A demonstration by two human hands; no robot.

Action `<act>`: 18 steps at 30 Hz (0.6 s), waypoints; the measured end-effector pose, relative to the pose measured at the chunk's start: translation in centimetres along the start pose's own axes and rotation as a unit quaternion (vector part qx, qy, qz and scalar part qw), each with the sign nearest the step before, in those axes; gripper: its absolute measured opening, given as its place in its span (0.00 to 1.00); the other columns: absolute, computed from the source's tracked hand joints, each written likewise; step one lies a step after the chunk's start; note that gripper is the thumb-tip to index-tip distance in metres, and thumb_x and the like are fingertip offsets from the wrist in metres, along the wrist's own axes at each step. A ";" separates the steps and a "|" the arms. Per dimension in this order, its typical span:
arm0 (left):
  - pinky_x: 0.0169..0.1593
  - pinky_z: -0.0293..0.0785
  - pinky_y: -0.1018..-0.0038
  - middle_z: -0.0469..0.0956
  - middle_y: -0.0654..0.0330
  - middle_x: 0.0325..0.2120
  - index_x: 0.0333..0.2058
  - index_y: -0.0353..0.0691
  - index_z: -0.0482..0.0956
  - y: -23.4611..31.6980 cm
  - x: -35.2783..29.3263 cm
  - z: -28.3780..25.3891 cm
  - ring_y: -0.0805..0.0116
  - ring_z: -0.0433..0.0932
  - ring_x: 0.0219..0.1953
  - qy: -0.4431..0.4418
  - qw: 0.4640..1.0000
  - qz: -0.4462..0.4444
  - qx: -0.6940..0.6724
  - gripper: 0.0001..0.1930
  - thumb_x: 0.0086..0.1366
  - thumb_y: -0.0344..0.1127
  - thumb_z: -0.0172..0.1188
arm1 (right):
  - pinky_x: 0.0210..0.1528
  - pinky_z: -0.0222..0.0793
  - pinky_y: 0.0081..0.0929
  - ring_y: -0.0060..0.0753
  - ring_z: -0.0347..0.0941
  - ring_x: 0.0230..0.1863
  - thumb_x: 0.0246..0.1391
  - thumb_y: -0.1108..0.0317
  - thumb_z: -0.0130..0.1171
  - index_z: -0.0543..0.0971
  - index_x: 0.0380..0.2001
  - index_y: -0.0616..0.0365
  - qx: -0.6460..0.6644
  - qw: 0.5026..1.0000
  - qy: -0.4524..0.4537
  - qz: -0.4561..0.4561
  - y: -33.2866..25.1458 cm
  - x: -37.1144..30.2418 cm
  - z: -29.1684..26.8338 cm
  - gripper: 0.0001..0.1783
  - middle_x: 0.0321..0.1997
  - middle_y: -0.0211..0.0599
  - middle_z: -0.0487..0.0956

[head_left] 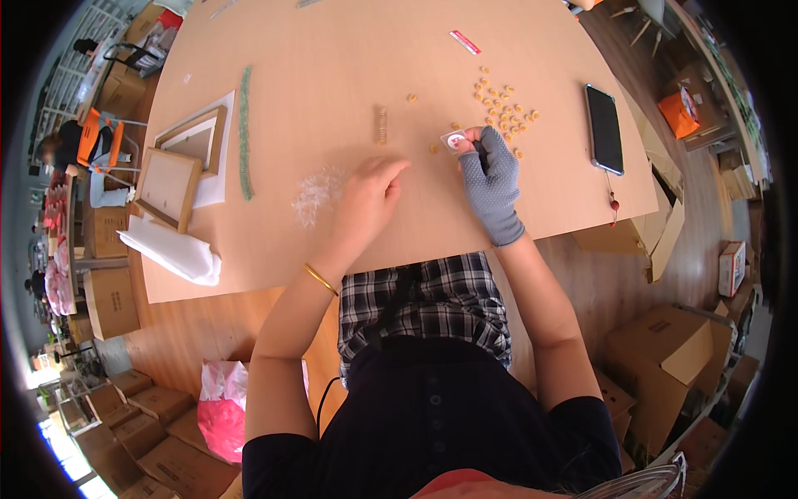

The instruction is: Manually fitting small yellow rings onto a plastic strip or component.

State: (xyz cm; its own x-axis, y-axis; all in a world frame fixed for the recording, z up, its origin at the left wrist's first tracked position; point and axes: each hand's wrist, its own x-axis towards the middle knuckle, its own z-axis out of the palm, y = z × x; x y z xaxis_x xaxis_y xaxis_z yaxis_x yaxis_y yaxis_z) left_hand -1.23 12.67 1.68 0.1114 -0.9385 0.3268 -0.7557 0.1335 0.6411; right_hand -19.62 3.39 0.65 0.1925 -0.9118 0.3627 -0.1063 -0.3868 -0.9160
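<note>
One small clear square (pixel 455 141): at the fingertips of the right hand (pixel 492 179), just left of the loose amber pieces (pixel 507 109); whether it touches the table (pixel 332 83) cannot be told.
Pinched edge: could slip or twist if the thumb eases, since the hold looks narrow.
Amber pieces: might scatter or roll if the gloved knuckles, close beside them, brushed across.
Gloved right hand: thumb and finger together, clamped on the square.
Bare left hand (pixel 370 195): fingers curled inward; whether they hold anything cannot be told.
Clear plastic bits (pixel 314 195): heaped just beside the left hand.
Black phone (pixel 604 129): flat, farther right.
</note>
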 end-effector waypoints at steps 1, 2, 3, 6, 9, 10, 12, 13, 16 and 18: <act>0.39 0.80 0.68 0.83 0.54 0.37 0.46 0.38 0.84 -0.1 0.3 0.0 0.59 0.81 0.35 0.001 1.000 0.007 -0.005 0.14 0.63 0.19 0.60 | 0.38 0.73 0.19 0.17 0.77 0.33 0.69 0.72 0.61 0.79 0.42 0.62 0.000 1.000 -0.007 0.014 0.1 0.0 -0.2 0.05 0.33 0.33 0.82; 0.38 0.80 0.72 0.83 0.55 0.37 0.46 0.38 0.84 -0.3 0.7 0.0 0.63 0.81 0.34 0.001 1.000 0.015 -0.010 0.14 0.64 0.18 0.60 | 0.42 0.76 0.21 0.20 0.82 0.36 0.68 0.71 0.62 0.79 0.42 0.63 0.000 1.000 -0.013 0.029 0.1 0.0 -0.3 0.06 0.35 0.37 0.85; 0.38 0.79 0.73 0.82 0.56 0.37 0.47 0.38 0.84 -0.7 0.9 0.1 0.66 0.80 0.34 0.000 1.000 0.003 -0.031 0.15 0.64 0.18 0.59 | 0.42 0.76 0.21 0.20 0.82 0.36 0.68 0.71 0.62 0.79 0.42 0.63 -0.001 0.999 -0.014 0.032 0.1 0.0 -0.2 0.06 0.35 0.37 0.85; 0.39 0.78 0.76 0.82 0.59 0.37 0.48 0.39 0.84 -1.9 1.6 -0.1 0.72 0.80 0.34 -0.007 0.996 -0.036 -0.085 0.16 0.65 0.17 0.58 | 0.42 0.76 0.21 0.20 0.81 0.36 0.68 0.71 0.63 0.80 0.42 0.63 0.000 0.999 -0.012 0.036 0.0 0.0 -0.1 0.06 0.35 0.36 0.85; 0.41 0.78 0.78 0.82 0.62 0.38 0.49 0.39 0.84 -2.6 2.4 -0.6 0.76 0.81 0.36 -0.008 0.988 -0.079 -0.133 0.14 0.67 0.19 0.59 | 0.42 0.76 0.21 0.20 0.81 0.35 0.67 0.70 0.63 0.80 0.42 0.62 0.003 0.999 -0.007 0.031 0.3 0.1 -0.1 0.07 0.35 0.36 0.85; 0.41 0.79 0.78 0.82 0.63 0.38 0.49 0.39 0.85 -3.1 2.5 -0.6 0.76 0.82 0.36 0.001 0.984 -0.087 -0.157 0.14 0.68 0.19 0.59 | 0.41 0.77 0.21 0.20 0.81 0.35 0.67 0.70 0.63 0.80 0.42 0.62 0.003 0.999 -0.009 0.033 0.4 0.1 -0.1 0.07 0.35 0.36 0.85; 0.43 0.79 0.79 0.83 0.64 0.39 0.49 0.39 0.85 -3.0 2.5 -0.6 0.76 0.82 0.38 0.000 0.972 -0.118 -0.204 0.12 0.69 0.21 0.60 | 0.41 0.77 0.22 0.20 0.82 0.35 0.67 0.70 0.63 0.80 0.42 0.62 -0.003 0.999 -0.012 0.036 0.5 0.1 -0.1 0.07 0.35 0.36 0.85; 0.43 0.79 0.79 0.83 0.65 0.39 0.49 0.39 0.85 -2.4 2.3 -0.8 0.76 0.83 0.38 -0.011 0.964 -0.140 -0.227 0.12 0.70 0.21 0.60 | 0.41 0.77 0.22 0.21 0.82 0.35 0.67 0.70 0.63 0.80 0.42 0.63 -0.010 0.999 -0.014 0.039 0.5 0.1 -0.2 0.07 0.35 0.37 0.85; 0.42 0.81 0.75 0.82 0.60 0.39 0.46 0.38 0.85 0.7 0.5 -0.4 0.71 0.84 0.38 -0.055 0.964 -0.125 -0.227 0.11 0.68 0.20 0.60 | 0.40 0.77 0.22 0.21 0.82 0.35 0.67 0.70 0.63 0.80 0.41 0.63 -0.004 0.999 -0.010 0.033 0.5 0.0 -0.2 0.06 0.34 0.37 0.85; 0.42 0.83 0.73 0.81 0.58 0.40 0.45 0.37 0.85 1.7 -0.2 0.7 0.68 0.84 0.37 -0.075 0.970 -0.086 -0.214 0.11 0.66 0.19 0.60 | 0.40 0.77 0.22 0.21 0.82 0.34 0.67 0.71 0.63 0.80 0.42 0.63 -0.002 1.000 -0.008 0.026 0.4 0.0 -0.1 0.06 0.34 0.37 0.85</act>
State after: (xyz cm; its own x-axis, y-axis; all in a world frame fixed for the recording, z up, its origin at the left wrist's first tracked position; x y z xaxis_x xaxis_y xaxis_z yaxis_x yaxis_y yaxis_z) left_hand -2.95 12.85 2.25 0.0934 -0.9900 0.1052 -0.3931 0.0604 0.9175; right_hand -19.75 3.26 0.34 0.2024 -0.9282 0.3121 -0.1213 -0.3400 -0.9326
